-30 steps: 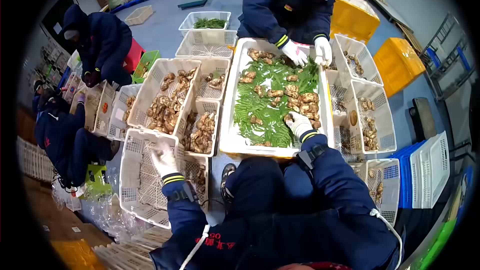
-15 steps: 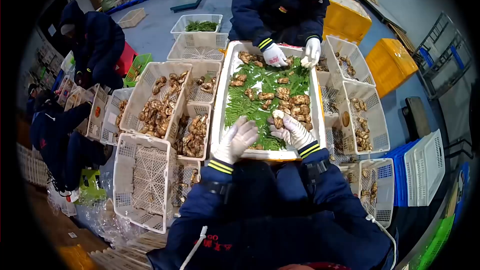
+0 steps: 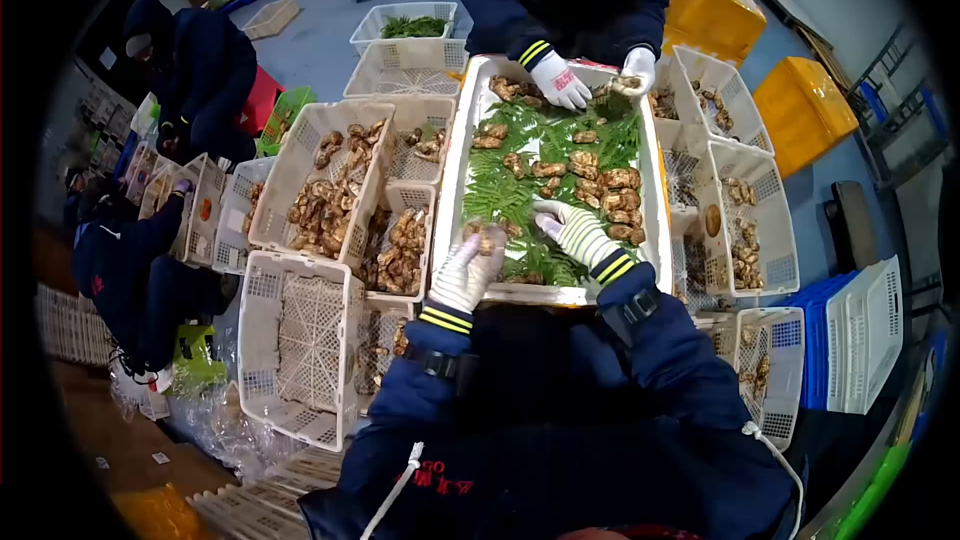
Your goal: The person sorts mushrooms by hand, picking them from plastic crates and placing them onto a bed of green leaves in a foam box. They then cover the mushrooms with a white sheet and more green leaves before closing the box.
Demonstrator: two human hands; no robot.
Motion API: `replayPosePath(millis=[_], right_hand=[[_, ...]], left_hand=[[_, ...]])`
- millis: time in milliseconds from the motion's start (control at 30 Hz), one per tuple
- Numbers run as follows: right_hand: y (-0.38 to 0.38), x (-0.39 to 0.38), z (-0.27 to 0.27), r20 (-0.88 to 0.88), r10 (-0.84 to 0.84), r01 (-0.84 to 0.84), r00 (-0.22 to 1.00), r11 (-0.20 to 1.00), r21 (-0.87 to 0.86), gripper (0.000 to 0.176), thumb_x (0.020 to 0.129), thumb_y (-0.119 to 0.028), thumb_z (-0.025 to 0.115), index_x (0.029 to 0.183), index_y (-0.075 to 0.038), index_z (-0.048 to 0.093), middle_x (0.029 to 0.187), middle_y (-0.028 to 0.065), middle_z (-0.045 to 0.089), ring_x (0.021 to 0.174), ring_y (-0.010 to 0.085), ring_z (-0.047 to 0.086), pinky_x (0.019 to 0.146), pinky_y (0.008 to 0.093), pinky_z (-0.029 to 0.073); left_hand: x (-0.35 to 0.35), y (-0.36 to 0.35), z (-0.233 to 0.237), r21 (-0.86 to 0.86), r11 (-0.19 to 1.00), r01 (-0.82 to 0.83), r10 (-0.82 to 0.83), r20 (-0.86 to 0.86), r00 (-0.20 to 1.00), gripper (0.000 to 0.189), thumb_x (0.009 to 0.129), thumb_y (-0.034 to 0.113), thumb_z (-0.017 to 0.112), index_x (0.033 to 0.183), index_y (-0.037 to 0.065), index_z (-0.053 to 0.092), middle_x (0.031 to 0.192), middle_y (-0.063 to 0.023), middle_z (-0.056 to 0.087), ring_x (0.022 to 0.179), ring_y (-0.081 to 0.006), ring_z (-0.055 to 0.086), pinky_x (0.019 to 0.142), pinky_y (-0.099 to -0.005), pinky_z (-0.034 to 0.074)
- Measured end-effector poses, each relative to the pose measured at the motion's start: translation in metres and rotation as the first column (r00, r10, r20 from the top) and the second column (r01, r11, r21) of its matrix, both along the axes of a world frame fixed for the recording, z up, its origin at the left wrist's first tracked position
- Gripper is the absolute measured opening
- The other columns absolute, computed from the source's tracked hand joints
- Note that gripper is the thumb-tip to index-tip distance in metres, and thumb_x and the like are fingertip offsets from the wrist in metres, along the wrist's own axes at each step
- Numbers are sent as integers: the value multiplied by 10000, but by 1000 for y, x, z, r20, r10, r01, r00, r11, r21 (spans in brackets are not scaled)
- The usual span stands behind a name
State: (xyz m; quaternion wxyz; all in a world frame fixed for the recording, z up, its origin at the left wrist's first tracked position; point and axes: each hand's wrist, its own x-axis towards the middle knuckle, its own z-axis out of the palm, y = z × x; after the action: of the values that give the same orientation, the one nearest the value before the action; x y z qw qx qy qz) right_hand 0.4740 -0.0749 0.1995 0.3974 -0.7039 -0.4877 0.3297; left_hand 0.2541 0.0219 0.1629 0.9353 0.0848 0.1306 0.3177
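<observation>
My left hand [image 3: 466,268], in a white striped glove, is closed around a brown mushroom [image 3: 487,237], slightly blurred, above the near left part of a white foam box [image 3: 452,180]. My right hand [image 3: 582,235], gloved the same way, reaches over the box with its fingers apart and no mushroom visible in it. Green fern leaves [image 3: 490,190] line the box. Brown mushrooms [image 3: 620,198] lie in rows on the right side of the ferns, just beyond my right hand. Others lie scattered further up.
Opposite, a person's gloved hands [image 3: 562,82] work at the box's far end. Mushroom-filled plastic baskets [image 3: 268,165] stand on both sides. Blue and white crates [image 3: 850,340] are stacked at right, near yellow boxes [image 3: 800,115]. Two people [image 3: 130,260] work at left.
The mushroom that was in my right hand is gone from it, and my left hand, open before, now holds one. The view has shifted, and the person opposite has moved their hands slightly.
</observation>
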Motion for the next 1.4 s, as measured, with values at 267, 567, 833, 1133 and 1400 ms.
replayPosePath(millis=[267, 567, 833, 1133, 1400], right_hand=[[10, -27, -46, 321, 517, -210, 793, 727, -653, 503, 850, -500, 682, 1070, -51, 733, 967, 199, 719, 928, 382, 680, 846, 426, 526], [-3, -29, -22, 346, 424, -181, 837, 811, -556, 475, 826, -496, 666, 1018, -71, 754, 953, 189, 723, 922, 371, 684, 838, 437, 534], [-11, -36, 32, 151, 92, -28, 984, 925, -379, 444, 889, -347, 697, 1207, -41, 659, 967, 194, 723, 889, 351, 692, 808, 397, 539], [-33, -33, 26, 175, -58, 27, 983, 984, 175, 606, 847, -171, 781, 1380, -30, 530, 1154, 142, 678, 1017, 185, 649, 896, 293, 513], [-46, -34, 36, -186, -197, 192, 963, 980, -43, 577, 926, -321, 716, 1392, -37, 530, 995, 65, 690, 866, 104, 614, 772, 252, 515]], left_hand=[[-159, 25, -16, 305, 943, -135, 242, -346, 906, 413, 948, 78, 624, 1348, 120, 530, 1202, -87, 603, 1099, -231, 615, 912, -374, 581], [-221, 19, -139, 754, 634, 170, 748, -654, 113, 550, 913, 91, 659, 1410, -25, 454, 1387, -214, 521, 1247, -292, 544, 1061, -389, 446], [-70, 3, 53, 912, 223, 343, 738, -388, 552, 373, 916, 57, 606, 1286, 11, 604, 1197, -158, 653, 1100, -254, 642, 970, -335, 509], [11, -3, 42, 564, 593, 575, 37, -732, 680, 468, 1000, 231, 604, 1362, -49, 505, 1142, -105, 654, 992, -152, 641, 835, -259, 540], [-6, -10, 38, 677, 506, 534, 224, -701, 677, 764, 886, -24, 685, 1515, -30, 251, 1372, -191, 530, 1036, -161, 634, 828, -244, 551]])
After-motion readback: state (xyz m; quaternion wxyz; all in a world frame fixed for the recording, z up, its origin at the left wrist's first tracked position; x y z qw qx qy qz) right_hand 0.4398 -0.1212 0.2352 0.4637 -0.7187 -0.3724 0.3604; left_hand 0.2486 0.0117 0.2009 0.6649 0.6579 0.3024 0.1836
